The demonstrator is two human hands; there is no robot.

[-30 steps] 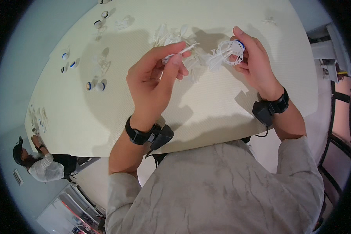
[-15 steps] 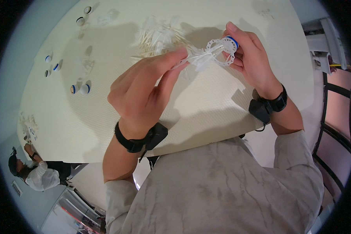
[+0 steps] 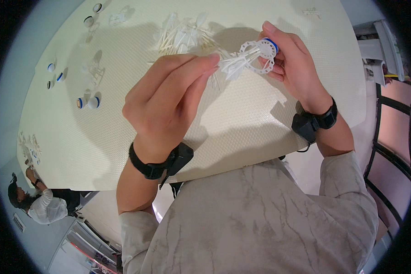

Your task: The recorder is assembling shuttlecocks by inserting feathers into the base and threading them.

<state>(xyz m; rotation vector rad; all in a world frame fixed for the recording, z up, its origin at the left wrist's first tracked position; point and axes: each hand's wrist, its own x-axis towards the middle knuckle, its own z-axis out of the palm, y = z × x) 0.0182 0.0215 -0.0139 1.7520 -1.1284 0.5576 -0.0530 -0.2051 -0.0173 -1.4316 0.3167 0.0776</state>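
My right hand [image 3: 293, 61] grips a half-built shuttlecock by its rounded base with a blue band [image 3: 270, 45]. White openwork plastic rings [image 3: 262, 56] show around the shuttlecock's stems, and its white feather vanes [image 3: 234, 65] point toward my left hand. My left hand [image 3: 169, 93] is closed in a pinch at the tips of these vanes; what sits between thumb and forefinger is hidden. Behind my left hand lies a pile of loose white feather pieces [image 3: 185, 39] with pale stems.
Shuttlecock bases [image 3: 94, 102] with blue or dark bands lie scattered on the left of the white textured table [image 3: 242, 137]. Clear-white plastic parts [image 3: 95, 73] lie near them, with more at the far right [image 3: 312, 12]. Another person [image 3: 45, 203] sits at the table's left end.
My left hand has shifted slightly left, and the translucent piece seen at its fingertips no longer shows. The vanes now look more bunched together. My right hand keeps its hold.
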